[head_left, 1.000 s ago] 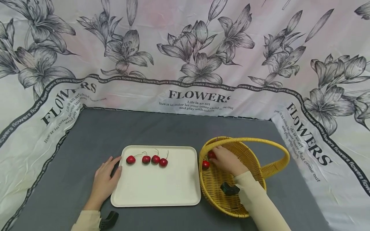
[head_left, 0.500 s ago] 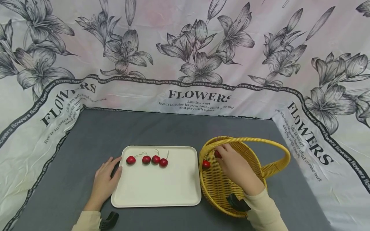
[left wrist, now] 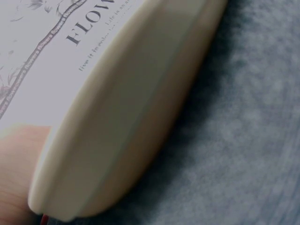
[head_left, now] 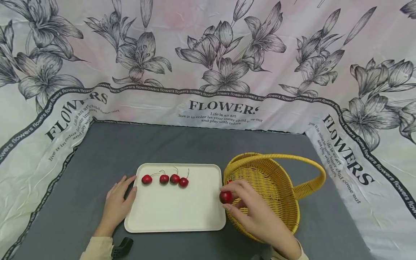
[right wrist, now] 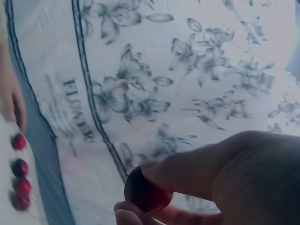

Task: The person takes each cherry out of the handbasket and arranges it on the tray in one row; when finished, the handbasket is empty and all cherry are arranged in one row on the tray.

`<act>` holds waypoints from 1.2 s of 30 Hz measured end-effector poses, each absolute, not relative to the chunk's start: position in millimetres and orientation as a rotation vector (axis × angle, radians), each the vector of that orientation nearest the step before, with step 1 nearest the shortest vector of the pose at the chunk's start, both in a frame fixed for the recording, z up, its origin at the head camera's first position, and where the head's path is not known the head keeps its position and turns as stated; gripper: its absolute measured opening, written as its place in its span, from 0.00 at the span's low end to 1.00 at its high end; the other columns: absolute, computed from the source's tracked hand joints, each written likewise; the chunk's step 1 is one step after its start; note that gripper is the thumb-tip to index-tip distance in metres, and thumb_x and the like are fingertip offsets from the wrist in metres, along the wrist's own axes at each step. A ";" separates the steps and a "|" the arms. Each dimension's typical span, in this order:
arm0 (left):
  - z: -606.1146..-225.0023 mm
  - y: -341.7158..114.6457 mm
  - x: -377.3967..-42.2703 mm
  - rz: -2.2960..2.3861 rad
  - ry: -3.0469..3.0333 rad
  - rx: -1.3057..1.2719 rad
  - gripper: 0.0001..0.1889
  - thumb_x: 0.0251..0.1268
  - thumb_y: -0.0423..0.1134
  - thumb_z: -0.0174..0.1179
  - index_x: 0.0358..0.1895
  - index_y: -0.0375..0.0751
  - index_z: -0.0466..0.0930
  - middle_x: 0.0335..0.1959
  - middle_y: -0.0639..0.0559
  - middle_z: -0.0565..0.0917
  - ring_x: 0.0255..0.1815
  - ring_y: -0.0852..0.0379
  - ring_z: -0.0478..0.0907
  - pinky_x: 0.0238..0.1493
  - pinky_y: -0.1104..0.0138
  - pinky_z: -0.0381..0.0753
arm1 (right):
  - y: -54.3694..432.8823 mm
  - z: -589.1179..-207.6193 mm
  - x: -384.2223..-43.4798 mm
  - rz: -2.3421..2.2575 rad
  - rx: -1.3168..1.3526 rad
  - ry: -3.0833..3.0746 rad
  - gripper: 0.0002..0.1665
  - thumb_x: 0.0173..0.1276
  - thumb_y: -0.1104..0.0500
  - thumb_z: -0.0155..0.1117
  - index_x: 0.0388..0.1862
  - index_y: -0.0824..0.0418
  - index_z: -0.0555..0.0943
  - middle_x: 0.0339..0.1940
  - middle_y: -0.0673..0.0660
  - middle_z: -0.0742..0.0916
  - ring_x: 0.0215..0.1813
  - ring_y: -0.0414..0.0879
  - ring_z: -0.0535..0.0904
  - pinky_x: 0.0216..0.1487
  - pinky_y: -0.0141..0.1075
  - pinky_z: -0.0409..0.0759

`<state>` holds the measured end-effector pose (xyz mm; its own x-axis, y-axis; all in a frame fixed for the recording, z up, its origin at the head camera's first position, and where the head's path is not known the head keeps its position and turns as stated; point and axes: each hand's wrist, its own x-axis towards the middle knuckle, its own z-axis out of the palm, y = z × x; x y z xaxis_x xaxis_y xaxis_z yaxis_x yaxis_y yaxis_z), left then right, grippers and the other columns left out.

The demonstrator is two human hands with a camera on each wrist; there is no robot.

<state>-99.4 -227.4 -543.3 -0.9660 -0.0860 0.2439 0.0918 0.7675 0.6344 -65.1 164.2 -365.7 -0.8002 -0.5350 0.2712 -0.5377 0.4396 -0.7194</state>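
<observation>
My right hand (head_left: 256,213) pinches a dark red cherry (head_left: 225,197) between thumb and fingers, above the gap between the tray's right rim and the basket. The right wrist view shows the same cherry (right wrist: 146,190) close up at the fingertips. On the cream tray (head_left: 175,213), several red cherries (head_left: 174,179) with stems lie along the upper left part. My left hand (head_left: 118,202) rests at the tray's left edge, fingers extended and touching the rim. Behind my right fingers, a sliver of another red cherry (head_left: 229,181) shows inside the yellow wicker basket (head_left: 276,184).
The basket's tall handle (head_left: 312,166) arches over it toward the right. A grey cloth (head_left: 195,144) covers the table. A flower-printed curtain (head_left: 224,108) encloses the back and sides. In the left wrist view, a large blurred pale curved shape (left wrist: 122,112) blocks much of the picture.
My right hand has lifted the cherry out of the basket and carried it left and nearer, to the tray's right rim. My left hand has stayed put.
</observation>
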 end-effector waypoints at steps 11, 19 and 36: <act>-542.4 -228.6 -99.5 -1.003 -2.702 -0.010 0.22 0.73 0.44 0.51 0.65 0.38 0.71 0.64 0.32 0.72 0.70 0.34 0.61 0.70 0.41 0.51 | 100.4 -419.8 -91.2 1.039 0.973 -2.812 0.15 0.67 0.60 0.64 0.51 0.53 0.76 0.43 0.47 0.77 0.39 0.36 0.78 0.35 0.27 0.80; -539.8 -228.6 -100.4 -0.995 -2.703 -0.021 0.22 0.73 0.44 0.51 0.65 0.37 0.71 0.64 0.32 0.72 0.70 0.33 0.61 0.70 0.40 0.51 | 64.3 -456.4 -115.5 0.336 0.743 -2.866 0.10 0.64 0.62 0.64 0.45 0.57 0.79 0.36 0.54 0.77 0.27 0.43 0.75 0.19 0.28 0.72; -538.9 -228.6 -99.6 -1.010 -2.707 -0.011 0.22 0.73 0.43 0.51 0.65 0.37 0.70 0.64 0.31 0.71 0.70 0.33 0.60 0.70 0.40 0.51 | 45.8 -487.2 -134.0 0.355 0.508 -2.956 0.12 0.67 0.66 0.59 0.48 0.57 0.79 0.44 0.57 0.77 0.36 0.50 0.75 0.24 0.36 0.74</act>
<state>-99.6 -228.6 -538.9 -0.9683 -0.0804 0.2366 0.0942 0.7595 0.6436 -134.0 45.8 -487.2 -0.9362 -0.3140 0.1582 -0.3425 0.9161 -0.2086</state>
